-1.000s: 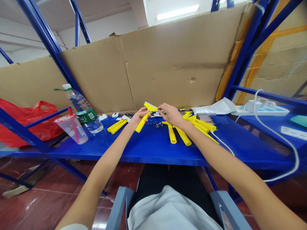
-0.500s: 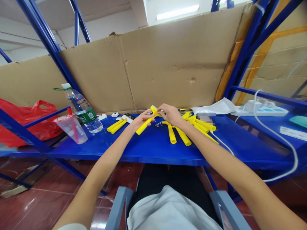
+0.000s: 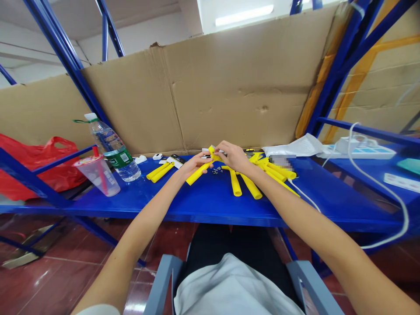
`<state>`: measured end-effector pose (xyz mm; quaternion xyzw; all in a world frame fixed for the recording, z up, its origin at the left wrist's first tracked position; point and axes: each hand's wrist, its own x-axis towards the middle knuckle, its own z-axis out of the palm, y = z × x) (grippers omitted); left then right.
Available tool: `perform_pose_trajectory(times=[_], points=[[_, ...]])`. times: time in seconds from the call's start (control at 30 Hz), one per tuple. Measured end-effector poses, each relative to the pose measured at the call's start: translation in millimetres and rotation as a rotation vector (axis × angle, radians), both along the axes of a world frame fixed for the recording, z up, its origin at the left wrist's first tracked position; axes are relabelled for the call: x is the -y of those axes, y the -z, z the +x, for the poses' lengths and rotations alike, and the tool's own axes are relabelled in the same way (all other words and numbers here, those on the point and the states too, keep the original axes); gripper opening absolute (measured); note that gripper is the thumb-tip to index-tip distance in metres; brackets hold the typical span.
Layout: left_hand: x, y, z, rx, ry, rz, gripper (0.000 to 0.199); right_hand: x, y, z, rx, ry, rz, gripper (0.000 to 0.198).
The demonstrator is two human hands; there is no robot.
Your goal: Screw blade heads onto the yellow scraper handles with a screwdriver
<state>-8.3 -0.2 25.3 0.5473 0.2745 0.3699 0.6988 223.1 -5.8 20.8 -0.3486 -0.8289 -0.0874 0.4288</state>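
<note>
My left hand point(image 3: 196, 163) is closed around a yellow plastic tool with a thick tubular handle point(image 3: 197, 173) and a forked head. The handle slants down toward me, and the head point(image 3: 212, 151) points up and away. Over that head, my right hand point(image 3: 232, 155) bends with thumb and fingers pinched together; what sits between the fingertips is hidden. Small metal screws point(image 3: 216, 170) lie scattered on the blue table just below the hands. Close by my right wrist, several more yellow tools point(image 3: 251, 186) lie in a loose pile, partly covered by my forearm.
Two yellow handles point(image 3: 160, 172) lie at left beside a black-and-white card point(image 3: 177, 161). Further left stand a water bottle point(image 3: 120, 153), a plastic cup point(image 3: 100, 175) and a red bag point(image 3: 42, 168). A white pouch point(image 3: 293, 146), power strip point(image 3: 377, 152) and white cable point(image 3: 402, 205) are at right.
The tool's head has tipped slightly to the right, toward my right hand. Both hands otherwise stay almost in the same place.
</note>
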Motion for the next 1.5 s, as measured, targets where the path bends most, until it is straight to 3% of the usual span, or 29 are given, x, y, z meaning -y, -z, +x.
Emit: perform_pose_trajectory(times=[0.37,1.07,1.5], points=[[-0.9,1.7,0.4,-0.027,0.011,0.017,0.043,-0.1,1.4,-0.9,-0.010,-0.040,0.000,0.013],[-1.9,4.0,1.8,-0.048,-0.016,0.011,0.043,-2.3,4.6,0.8,0.055,0.084,-0.096,0.012],[1.7,0.6,1.7,-0.040,-0.032,-0.018,0.047,-9.4,6.7,2.3,-0.014,-0.040,-0.100,0.008]])
